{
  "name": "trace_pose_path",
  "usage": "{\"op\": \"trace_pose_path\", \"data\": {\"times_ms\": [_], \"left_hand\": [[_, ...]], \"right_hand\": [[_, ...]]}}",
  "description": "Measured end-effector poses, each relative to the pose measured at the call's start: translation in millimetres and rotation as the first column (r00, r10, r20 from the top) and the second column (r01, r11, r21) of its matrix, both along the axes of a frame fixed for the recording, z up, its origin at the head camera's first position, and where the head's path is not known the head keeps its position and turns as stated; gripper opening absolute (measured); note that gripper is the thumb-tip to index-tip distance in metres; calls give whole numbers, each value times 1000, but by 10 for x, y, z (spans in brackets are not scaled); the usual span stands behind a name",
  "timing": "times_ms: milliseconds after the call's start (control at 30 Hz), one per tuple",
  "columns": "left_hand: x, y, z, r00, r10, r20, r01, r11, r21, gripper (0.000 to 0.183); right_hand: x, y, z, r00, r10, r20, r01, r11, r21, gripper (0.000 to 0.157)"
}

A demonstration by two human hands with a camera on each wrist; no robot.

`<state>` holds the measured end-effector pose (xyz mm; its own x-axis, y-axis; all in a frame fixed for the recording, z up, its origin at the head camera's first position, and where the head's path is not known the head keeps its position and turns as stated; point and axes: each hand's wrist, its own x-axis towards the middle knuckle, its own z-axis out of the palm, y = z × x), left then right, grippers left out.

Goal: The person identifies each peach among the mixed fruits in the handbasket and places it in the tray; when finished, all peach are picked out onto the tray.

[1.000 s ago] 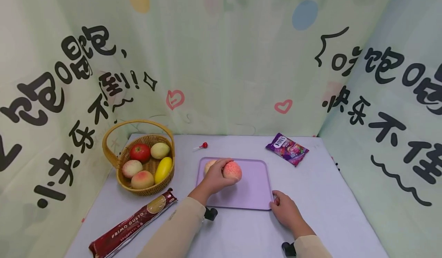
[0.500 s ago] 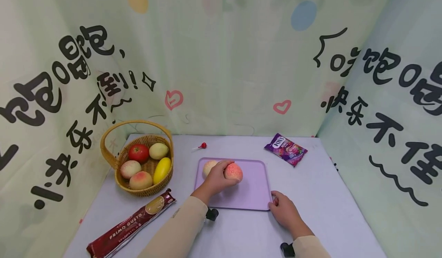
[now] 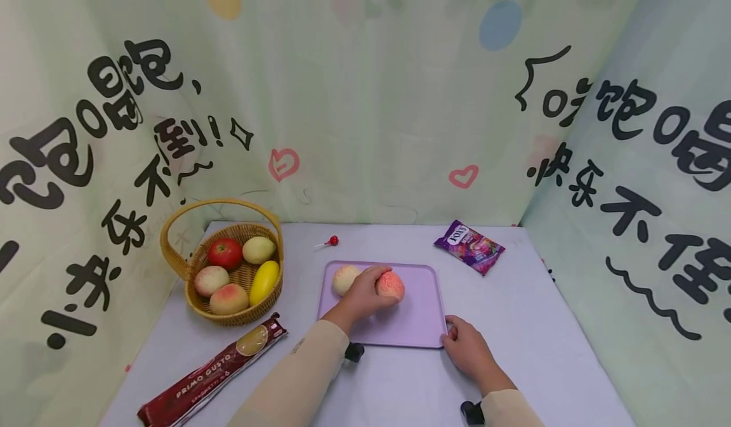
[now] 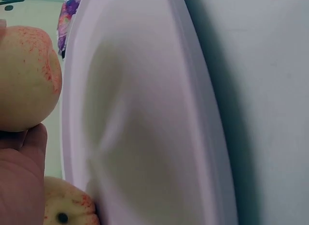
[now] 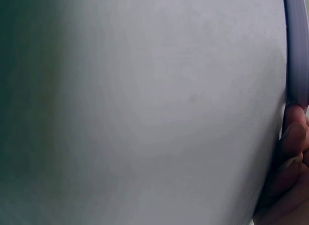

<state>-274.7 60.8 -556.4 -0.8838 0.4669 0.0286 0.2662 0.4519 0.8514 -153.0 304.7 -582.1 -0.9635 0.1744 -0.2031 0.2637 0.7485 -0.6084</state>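
Observation:
A pink-and-cream peach [image 3: 391,286] is gripped by my left hand [image 3: 365,297] over the purple tray [image 3: 411,325]. The left wrist view shows this peach [image 4: 29,77] raised above the tray surface, with fingers beneath it. On the tray's left part sits a second, paler peach [image 3: 345,280], partly covered by the left hand in the head view. At the tray's near right corner, my right hand [image 3: 469,348] holds the rim with curled fingers. In the right wrist view, fingertips [image 5: 293,138] meet the tray edge [image 5: 297,51].
A wicker basket [image 3: 194,287] at the left holds a tomato, peaches and other fruit. In front of it lies a spaghetti packet [image 3: 211,373]. A red lollipop [image 3: 333,241] and a purple candy bag [image 3: 471,247] lie toward the back. Printed curtains surround the table.
My left hand has carried the peach slightly right across the tray, uncovering more of the paler peach. My right hand stays at the tray corner. The head view has shifted a little.

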Motion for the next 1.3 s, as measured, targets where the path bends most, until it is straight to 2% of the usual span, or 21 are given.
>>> {"op": "trace_pose_path", "data": {"times_ms": [600,1000,1300], "left_hand": [[-64,61,-85,999,-10,33,12,998,-59,76],[-108,117,-103,998,31,61,-27,998,-56,78],[-114,200,-176,999,12,51,-10,999,-48,76]], "right_hand": [[0,-45,12,1000,10,-26,-11,1000,-5,50],[6,-38,16,1000,1,-15,-1,1000,-7,50],[25,-8,15,1000,-11,-14,11,1000,2,50]]}}
